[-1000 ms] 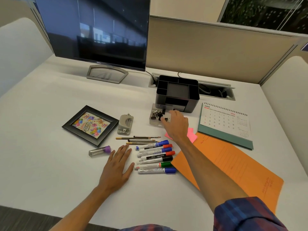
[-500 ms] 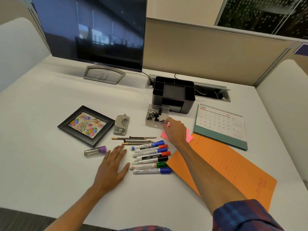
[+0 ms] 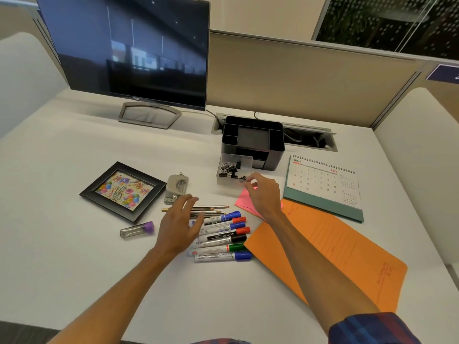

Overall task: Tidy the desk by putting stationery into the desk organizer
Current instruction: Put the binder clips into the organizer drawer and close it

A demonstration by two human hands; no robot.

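The black desk organizer point(image 3: 276, 157) stands at the back of the desk, its compartments showing nothing inside. A clear box of binder clips point(image 3: 230, 170) sits against its front. My right hand point(image 3: 261, 192) hovers beside that box, over the pink sticky notes point(image 3: 244, 202), with loosely curled fingers holding nothing. My left hand point(image 3: 180, 224) is blurred, fingers spread, above the left ends of the pencils point(image 3: 213, 208) and several markers point(image 3: 224, 235). A grey hole punch point(image 3: 176, 188) and a clear tube with a purple cap point(image 3: 137, 229) lie to the left.
A black photo frame point(image 3: 123, 191) lies at the left. A desk calendar point(image 3: 325, 187) and an orange folder point(image 3: 335, 252) are on the right. The monitor point(image 3: 134, 45) stands at the back left, with a cable slot point(image 3: 310, 139) behind the organizer.
My left hand has lifted off the desk and moved up and right over the pencils and markers. My right hand has drawn back slightly from the clip box.
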